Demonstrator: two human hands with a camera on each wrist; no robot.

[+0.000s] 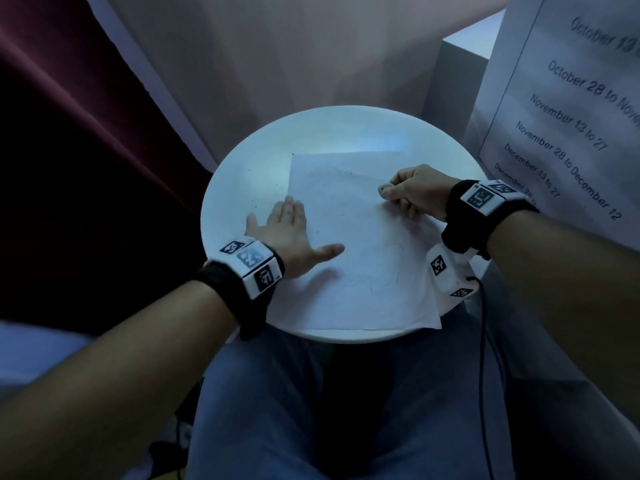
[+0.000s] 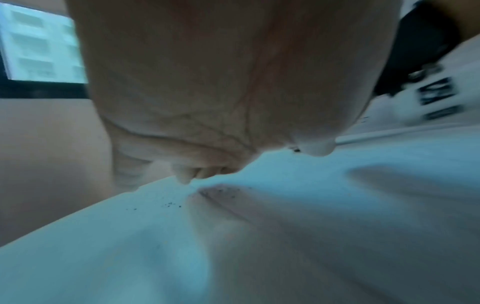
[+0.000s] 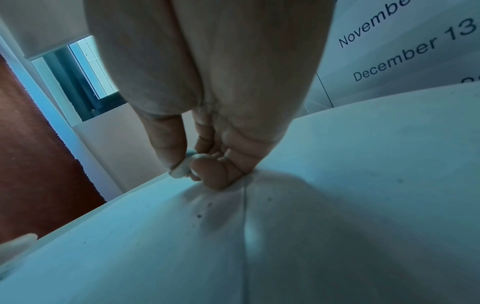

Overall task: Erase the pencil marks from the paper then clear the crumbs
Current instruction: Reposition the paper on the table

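A white sheet of paper (image 1: pixel 360 244) lies on a small round white table (image 1: pixel 249 157), with faint pencil lines (image 1: pixel 394 265) near its lower middle. My left hand (image 1: pixel 291 230) lies flat with straight fingers on the paper's left edge, thumb spread onto the sheet. My right hand (image 1: pixel 408 192) is curled at the paper's right edge and pinches a small white eraser (image 3: pixel 183 166) between thumb and fingers, its knuckles resting on the sheet (image 3: pixel 285 236). Dark crumbs (image 2: pixel 171 204) are scattered on the table ahead of my left fingers (image 2: pixel 184 176), and several specks (image 1: pixel 254 206) dot the table's left part.
A printed sheet with a list of dates (image 1: pixel 568 109) stands against a grey box right of the table. A dark red curtain (image 1: pixel 69 133) hangs at the left. A black cable (image 1: pixel 485 327) drops beside my right wrist. My knees in blue trousers (image 1: pixel 277 410) are under the table's near edge.
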